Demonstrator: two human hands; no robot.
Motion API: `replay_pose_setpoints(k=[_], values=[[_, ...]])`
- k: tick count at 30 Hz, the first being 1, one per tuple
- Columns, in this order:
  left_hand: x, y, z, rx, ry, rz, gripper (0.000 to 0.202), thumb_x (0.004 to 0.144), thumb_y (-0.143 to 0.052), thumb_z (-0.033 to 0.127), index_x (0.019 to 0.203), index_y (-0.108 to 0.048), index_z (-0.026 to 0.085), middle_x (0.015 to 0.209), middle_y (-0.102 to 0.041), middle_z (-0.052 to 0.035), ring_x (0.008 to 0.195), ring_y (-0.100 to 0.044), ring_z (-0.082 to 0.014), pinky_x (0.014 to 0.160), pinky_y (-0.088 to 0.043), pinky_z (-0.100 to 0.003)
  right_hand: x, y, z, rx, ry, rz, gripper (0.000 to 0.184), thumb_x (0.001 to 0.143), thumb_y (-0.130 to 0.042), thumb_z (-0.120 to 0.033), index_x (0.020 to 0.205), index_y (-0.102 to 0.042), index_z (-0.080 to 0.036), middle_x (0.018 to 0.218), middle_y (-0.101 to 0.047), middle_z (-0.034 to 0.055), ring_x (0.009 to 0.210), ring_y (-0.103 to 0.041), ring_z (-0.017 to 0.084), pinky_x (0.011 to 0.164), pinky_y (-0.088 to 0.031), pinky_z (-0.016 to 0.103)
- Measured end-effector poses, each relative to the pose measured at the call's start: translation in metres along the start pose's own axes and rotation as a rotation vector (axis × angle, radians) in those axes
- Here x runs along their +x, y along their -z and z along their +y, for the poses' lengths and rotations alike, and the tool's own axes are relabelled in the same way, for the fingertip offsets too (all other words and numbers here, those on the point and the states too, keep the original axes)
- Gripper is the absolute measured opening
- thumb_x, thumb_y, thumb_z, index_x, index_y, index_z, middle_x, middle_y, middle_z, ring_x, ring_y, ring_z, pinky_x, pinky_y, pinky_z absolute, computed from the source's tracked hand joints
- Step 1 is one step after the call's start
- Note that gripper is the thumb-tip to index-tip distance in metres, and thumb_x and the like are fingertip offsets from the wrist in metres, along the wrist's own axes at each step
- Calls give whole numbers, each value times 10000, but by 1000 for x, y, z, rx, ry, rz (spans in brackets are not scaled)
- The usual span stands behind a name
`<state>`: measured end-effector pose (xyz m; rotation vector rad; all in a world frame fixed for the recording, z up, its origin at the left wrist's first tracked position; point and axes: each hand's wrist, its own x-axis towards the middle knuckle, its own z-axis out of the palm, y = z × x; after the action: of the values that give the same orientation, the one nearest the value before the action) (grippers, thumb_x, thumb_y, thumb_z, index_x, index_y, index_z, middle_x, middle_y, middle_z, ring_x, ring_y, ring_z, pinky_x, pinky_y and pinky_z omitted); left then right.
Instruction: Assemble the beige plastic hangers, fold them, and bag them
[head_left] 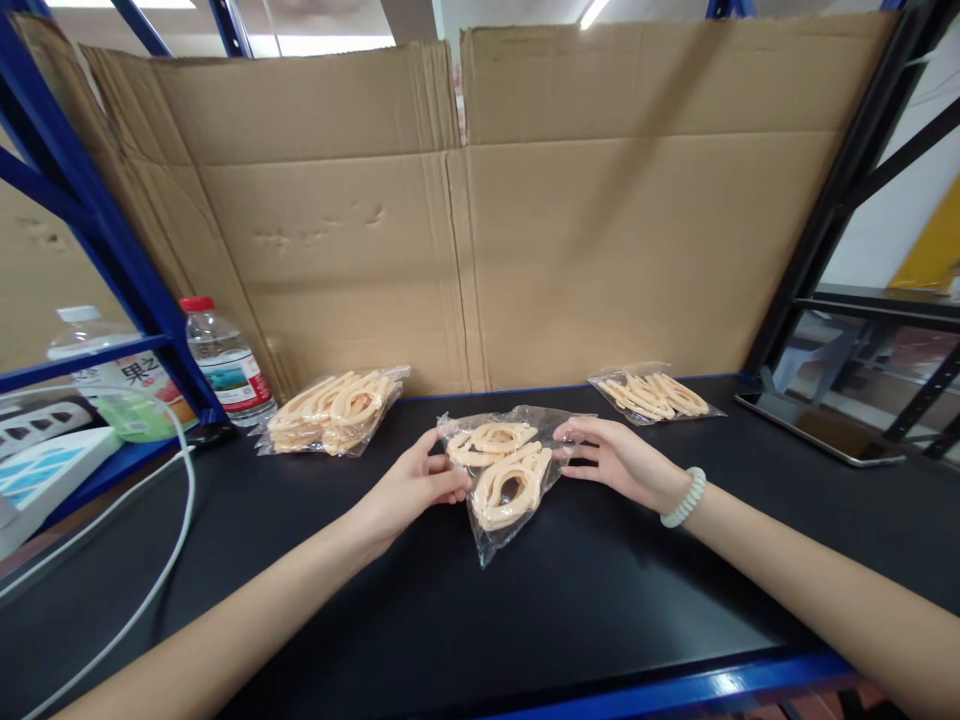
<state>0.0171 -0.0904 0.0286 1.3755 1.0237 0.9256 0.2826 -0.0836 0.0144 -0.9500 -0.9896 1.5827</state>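
Observation:
Between my two hands, a clear plastic bag of beige loop-shaped pieces [504,482] is held above the black tabletop, its lower corner hanging down. My left hand [415,482] pinches the left edge of this bag between thumb and fingers. On the other side, my right hand [616,458], with a pale beaded bracelet [684,498] at the wrist, grips the bag's right edge; some fingertips are behind the film. A stack of similar bags [330,412] lies back left. Another such bag [651,393] rests flat at the back right.
Cardboard panels [600,250] stand behind the black table [637,600]. At the left are a red-capped water bottle [227,362], a larger bottle [124,375] and a white cable [184,500]. A dark flat tablet-like device [817,428] lies at the right.

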Motion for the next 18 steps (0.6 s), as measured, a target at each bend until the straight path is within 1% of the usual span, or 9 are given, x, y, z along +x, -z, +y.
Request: replay_pose_setpoints(k=[4, 8, 9, 10, 12, 13, 14, 15, 18], values=[[-4, -3, 9, -176, -151, 62, 858, 700, -750, 185, 1435, -310, 243, 684, -619, 45, 630, -568, -106, 677, -475, -233, 6, 6, -1, 36, -1, 147, 146, 858, -570, -264, 776, -653, -175, 909, -629, 71, 787, -611, 170, 738, -547, 313], [-9, -8, 17, -214, -320, 79, 865, 738, -738, 204, 1450, -282, 385, 674, -588, 65, 648, -560, -106, 695, -483, -228, 10, 9, 0, 54, 7, 246, 66, 839, -583, -192, 796, -633, -184, 889, -622, 67, 770, -609, 158, 729, -541, 288], [-10, -9, 18, -212, -331, 84, 794, 737, -742, 217, 1416, -365, 382, 684, -591, 56, 653, -561, -111, 697, -488, -235, 11, 9, 0, 56, 10, 262, 56, 839, -584, -184, 804, -627, -187, 879, -622, 65, 766, -610, 158, 729, -542, 289], [-11, -10, 19, -200, -334, 87, 657, 730, -749, 234, 1329, -506, 350, 698, -599, 40, 660, -562, -118, 699, -494, -244, 11, 8, 0, 58, 13, 275, 54, 843, -581, -181, 809, -623, -189, 867, -624, 64, 760, -611, 158, 728, -542, 291], [-13, -11, 19, -165, -333, 86, 289, 707, -767, 267, 993, -731, 247, 740, -630, -2, 686, -565, -135, 708, -503, -259, 11, 8, 0, 62, 21, 288, 60, 852, -572, -179, 817, -620, -188, 854, -631, 65, 752, -615, 158, 731, -541, 292], [-13, -11, 20, -152, -331, 84, 164, 698, -774, 275, 849, -758, 215, 766, -648, -18, 702, -569, -142, 715, -505, -261, 10, 7, 0, 62, 25, 289, 62, 854, -570, -175, 820, -620, -186, 849, -636, 66, 751, -618, 158, 734, -540, 292], [-14, -12, 20, -145, -325, 79, 117, 694, -778, 276, 784, -763, 203, 784, -662, -27, 717, -573, -147, 727, -508, -263, 10, 7, 0, 63, 29, 288, 61, 852, -570, -171, 822, -622, -182, 845, -641, 66, 750, -621, 158, 735, -540, 291], [-15, -12, 21, -146, -318, 75, 121, 696, -777, 271, 796, -770, 204, 798, -674, -29, 734, -581, -152, 744, -510, -264, 10, 7, 0, 62, 34, 287, 59, 849, -572, -167, 822, -623, -178, 840, -645, 66, 749, -624, 157, 734, -540, 290], [-19, -12, 27, -156, -315, 36, 284, 741, -745, 245, 1024, -750, 219, 877, -697, -37, 856, -609, -180, 827, -511, -276, 11, 8, 1, 56, 51, 282, 54, 835, -579, -155, 823, -630, -168, 819, -654, 63, 740, -629, 154, 726, -541, 285]])
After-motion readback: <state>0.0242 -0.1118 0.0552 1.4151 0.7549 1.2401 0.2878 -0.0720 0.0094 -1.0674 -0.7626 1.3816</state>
